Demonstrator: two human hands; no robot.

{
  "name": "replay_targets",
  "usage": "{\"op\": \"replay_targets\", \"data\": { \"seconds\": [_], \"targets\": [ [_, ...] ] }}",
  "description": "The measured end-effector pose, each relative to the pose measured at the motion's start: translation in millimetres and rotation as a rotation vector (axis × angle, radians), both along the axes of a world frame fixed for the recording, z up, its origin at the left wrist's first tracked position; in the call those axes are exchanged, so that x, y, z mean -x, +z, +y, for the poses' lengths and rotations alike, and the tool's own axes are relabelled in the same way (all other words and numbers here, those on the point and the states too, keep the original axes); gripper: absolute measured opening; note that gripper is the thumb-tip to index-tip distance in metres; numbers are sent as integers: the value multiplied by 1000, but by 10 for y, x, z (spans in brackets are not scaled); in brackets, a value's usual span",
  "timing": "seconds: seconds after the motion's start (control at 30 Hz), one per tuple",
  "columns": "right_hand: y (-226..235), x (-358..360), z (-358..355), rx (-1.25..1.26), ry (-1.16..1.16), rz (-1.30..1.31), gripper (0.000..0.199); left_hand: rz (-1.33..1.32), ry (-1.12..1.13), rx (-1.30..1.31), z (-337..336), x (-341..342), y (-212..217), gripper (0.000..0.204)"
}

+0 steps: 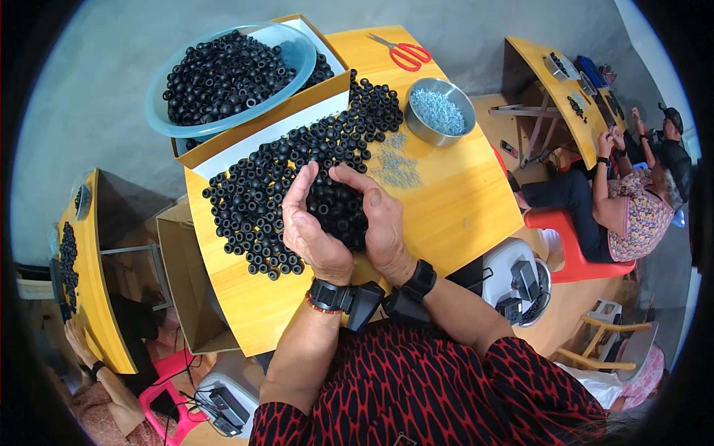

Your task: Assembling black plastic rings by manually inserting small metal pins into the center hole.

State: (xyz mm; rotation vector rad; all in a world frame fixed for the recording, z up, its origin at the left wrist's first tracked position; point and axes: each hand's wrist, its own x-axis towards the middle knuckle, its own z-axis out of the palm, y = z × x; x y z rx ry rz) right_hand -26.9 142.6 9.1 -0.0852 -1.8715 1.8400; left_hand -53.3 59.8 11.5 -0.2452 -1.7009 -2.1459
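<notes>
Both of my hands cup a heap of black beads (336, 212), round and with a hole through each, at the middle of the yellow table (446, 215). My left hand (316, 236) curves along the heap's left side. From the right, my right hand (384, 225) closes around it, the fingers bent toward the far side. The undersides of both hands are hidden. More loose beads (256, 189) spread left of and beyond my hands. Small silvery pieces (398, 165), too small to name, lie scattered beyond my right hand.
A blue basin (155, 111) full of black beads rests on a cardboard box (338, 83) at the far left. Red-handled scissors (405, 53) and a metal bowl (451, 134) of silvery pieces are farther back. People sit at other tables (539, 70) on both sides.
</notes>
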Motion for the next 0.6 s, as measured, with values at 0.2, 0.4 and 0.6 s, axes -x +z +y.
{"op": "replay_targets", "data": {
  "seconds": [0.2,0.4,0.6],
  "targets": [
    [18,-52,-13,189,-3,-97,52,-3,31,-74,20,3,26,75],
    [98,-73,-39,114,-79,-67,46,68,70,60,-31,3,-23,66],
    [139,-77,-9,153,-111,-62,42,59,120,79,-21,49,6,67]
  ]
}}
